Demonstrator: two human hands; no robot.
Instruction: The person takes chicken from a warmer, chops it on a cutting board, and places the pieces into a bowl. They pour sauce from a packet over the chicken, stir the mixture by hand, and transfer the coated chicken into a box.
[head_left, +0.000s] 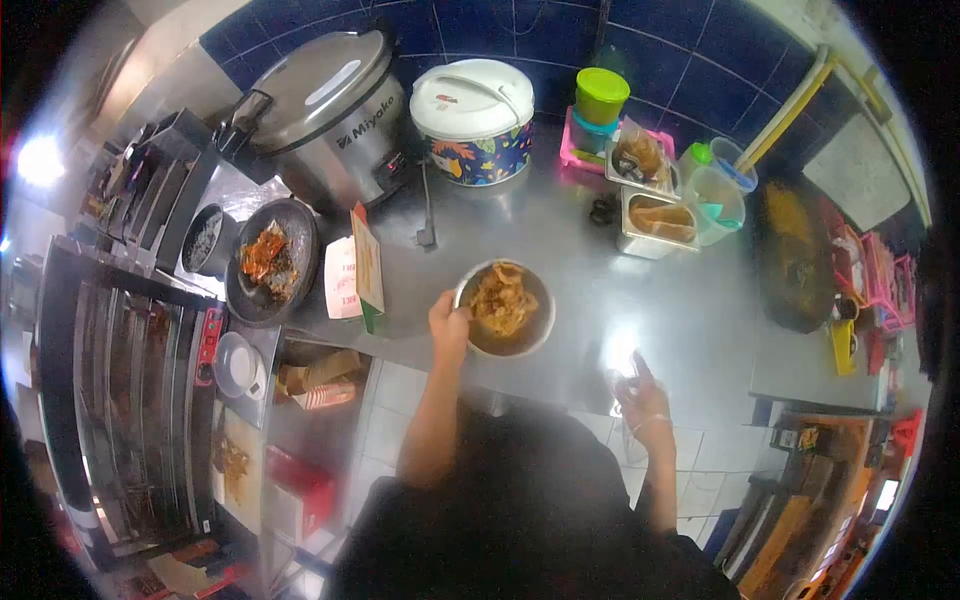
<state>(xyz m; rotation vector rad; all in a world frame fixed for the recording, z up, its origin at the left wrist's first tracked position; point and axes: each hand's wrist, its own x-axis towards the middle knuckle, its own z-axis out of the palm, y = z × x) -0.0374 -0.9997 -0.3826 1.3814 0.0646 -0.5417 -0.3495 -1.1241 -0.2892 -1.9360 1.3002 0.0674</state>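
Note:
My left hand is closed on the rim of a round metal bowl, its thumb at the near left edge. Inside the bowl lie brown, fried-looking pieces of food. To the right, near the counter's front edge, my right hand is apart from the bowl with its fingers spread, holding nothing that I can make out. A thin clear plastic glove seems to cover it. Left of the bowl, a printed rice carton stands with its flap up.
A stone mortar with red sambal-like paste sits left on the steel counter. Behind are a large Miyako rice cooker and a patterned rice container. Metal tubs stand back right; a glass display warmer is at left.

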